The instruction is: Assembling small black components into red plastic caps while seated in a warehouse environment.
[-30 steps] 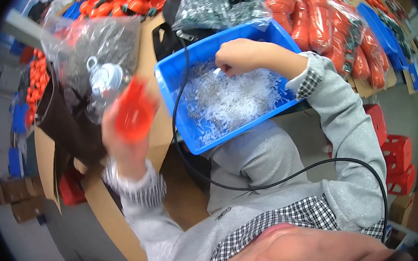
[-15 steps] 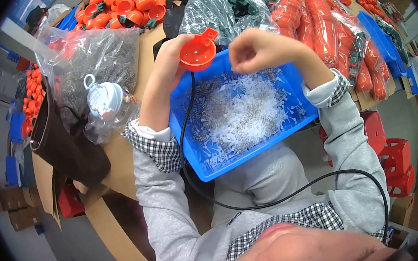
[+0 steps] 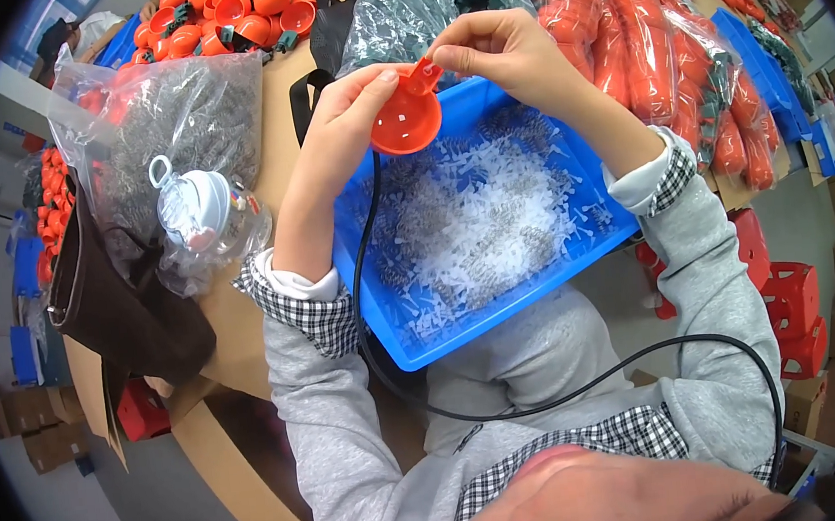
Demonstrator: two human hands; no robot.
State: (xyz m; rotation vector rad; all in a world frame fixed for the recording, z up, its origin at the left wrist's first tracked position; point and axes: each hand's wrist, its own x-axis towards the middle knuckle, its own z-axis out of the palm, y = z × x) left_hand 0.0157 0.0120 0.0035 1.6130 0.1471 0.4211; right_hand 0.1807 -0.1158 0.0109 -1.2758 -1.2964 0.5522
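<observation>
- The left hand (image 3: pixel 348 116) is gripping an orange cup-shaped part (image 3: pixel 405 119), open side up, holding it steady above the far edge of the blue bin (image 3: pixel 503 317)
- The right hand (image 3: pixel 498 52) is pinching closed on the part's small tab at the rim, seemingly fitting something there; what sits between the fingertips is too small to tell
- The bin is resting against the person's lap, keeping the white plastic pieces (image 3: pixel 484 219) within easy reach
- Compared with half a second earlier, both hands are sitting higher and nearer the camera, and the cup is tipping its hollow more toward view
</observation>
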